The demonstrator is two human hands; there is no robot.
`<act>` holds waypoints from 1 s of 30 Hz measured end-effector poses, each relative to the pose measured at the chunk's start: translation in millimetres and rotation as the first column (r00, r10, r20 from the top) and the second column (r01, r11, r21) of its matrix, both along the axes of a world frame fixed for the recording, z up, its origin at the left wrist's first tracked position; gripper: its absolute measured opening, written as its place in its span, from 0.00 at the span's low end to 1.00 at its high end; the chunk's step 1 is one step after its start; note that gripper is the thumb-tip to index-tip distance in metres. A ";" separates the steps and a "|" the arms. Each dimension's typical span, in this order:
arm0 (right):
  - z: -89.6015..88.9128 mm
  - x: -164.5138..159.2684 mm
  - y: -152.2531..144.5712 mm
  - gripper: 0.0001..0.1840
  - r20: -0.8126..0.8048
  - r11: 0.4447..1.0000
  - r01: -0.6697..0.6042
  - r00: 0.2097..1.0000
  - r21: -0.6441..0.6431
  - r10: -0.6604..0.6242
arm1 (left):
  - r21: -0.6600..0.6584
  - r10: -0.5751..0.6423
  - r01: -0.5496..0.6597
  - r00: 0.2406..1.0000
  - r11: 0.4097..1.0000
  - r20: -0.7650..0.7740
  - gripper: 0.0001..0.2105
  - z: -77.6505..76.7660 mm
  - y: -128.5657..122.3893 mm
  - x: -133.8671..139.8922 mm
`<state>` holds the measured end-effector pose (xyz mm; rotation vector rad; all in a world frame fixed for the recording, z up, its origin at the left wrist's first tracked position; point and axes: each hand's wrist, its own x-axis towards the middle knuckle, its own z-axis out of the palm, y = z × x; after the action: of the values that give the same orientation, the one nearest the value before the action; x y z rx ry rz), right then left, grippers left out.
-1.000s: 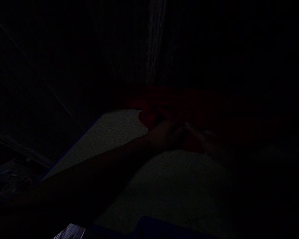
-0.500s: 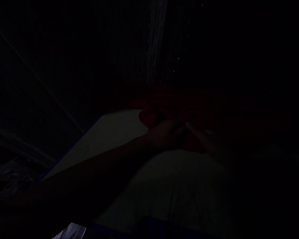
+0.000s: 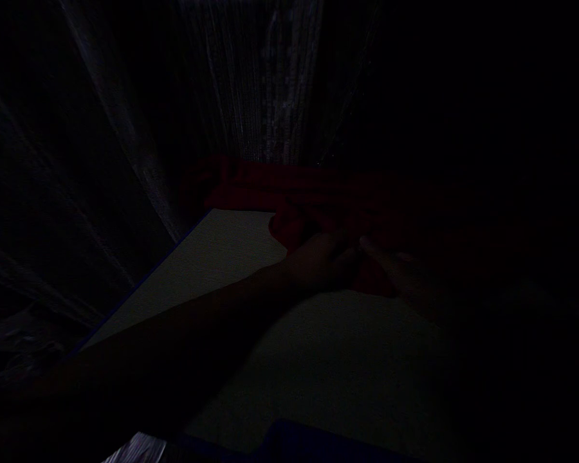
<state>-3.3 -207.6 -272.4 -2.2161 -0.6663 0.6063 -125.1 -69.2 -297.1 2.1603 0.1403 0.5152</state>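
The picture is very dark. A red cloth (image 3: 294, 225) lies bunched in folds over a pale flat surface (image 3: 222, 251) with blue edging. My left hand (image 3: 316, 260) reaches in from the lower left, and its curled fingers are on the cloth. From the right comes my right hand (image 3: 395, 267), with one fingertip against the cloth close to the left hand's fingers. Shadow hides its other fingers. A corner of the red cloth hangs below and between the two hands.
Blue material (image 3: 299, 440) runs along the near edge of the pale surface. Vertical, thread-like strands (image 3: 280, 96) rise behind the cloth. Crinkled shiny sheeting (image 3: 19, 334) lies at lower left, and a striped light piece (image 3: 137, 447) at the bottom. The right side is black.
The view has become slightly brighter at the back, showing more of the red cloth and the strands. Both hands and the cloth between them hold almost the same place.
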 end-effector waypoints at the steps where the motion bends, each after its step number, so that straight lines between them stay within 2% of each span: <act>1: -2.3 2.0 0.6 0.48 0.014 0.999 0.040 0.999 -0.020 -0.039 | 0.005 -0.004 0.004 1.000 1.000 0.006 0.15 -0.4 0.4 0.3; 4: -6.7 5.6 2.8 0.53 0.007 0.993 0.110 0.994 -0.050 -0.110 | 0.009 -0.010 0.010 1.000 1.000 0.013 0.15 -1.5 1.6 1.1; 7: -9.1 7.7 4.7 0.51 -0.013 0.983 0.181 0.983 -0.023 -0.181 | 0.007 -0.012 0.012 1.000 1.000 0.005 0.15 -1.7 1.9 1.3; 9: -11.6 10.4 5.5 0.46 -0.035 0.980 0.196 0.980 0.008 -0.196 | 0.010 -0.019 0.019 1.000 1.000 0.012 0.15 -1.8 1.9 1.2; 14: -24.4 21.9 4.9 0.30 -0.106 0.976 0.135 0.987 0.172 -0.118 | 0.007 -0.004 0.004 1.000 1.000 0.016 0.16 -3.7 2.5 1.4; 17: -30.1 25.5 2.7 0.25 -0.165 0.957 0.115 0.984 0.265 -0.072 | 0.021 0.002 -0.002 1.000 1.000 0.008 0.16 -4.3 3.0 1.6; 19: -29.4 24.2 2.0 0.28 -0.150 0.963 0.128 0.984 0.237 -0.093 | 0.026 0.009 -0.009 1.000 1.000 0.000 0.16 -4.0 3.0 1.7; 23: -20.7 17.3 3.2 0.39 -0.047 0.982 0.175 0.984 0.069 -0.172 | 0.013 -0.007 0.007 1.000 1.000 0.002 0.16 -2.8 2.4 1.3; 27: -14.9 14.3 4.3 0.39 -0.037 0.986 0.164 0.986 0.041 -0.162 | -0.010 0.000 0.000 1.000 1.000 0.004 0.17 -4.0 3.1 0.8; 30: -14.2 14.2 4.0 0.41 -0.035 0.990 0.135 0.990 0.045 -0.133 | -0.117 -0.063 0.061 0.998 0.991 -0.012 0.19 -6.4 4.5 0.7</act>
<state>10.9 -203.6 -286.6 -2.1826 -0.5055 0.5505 -124.4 -64.8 -303.5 2.0484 0.1086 0.4439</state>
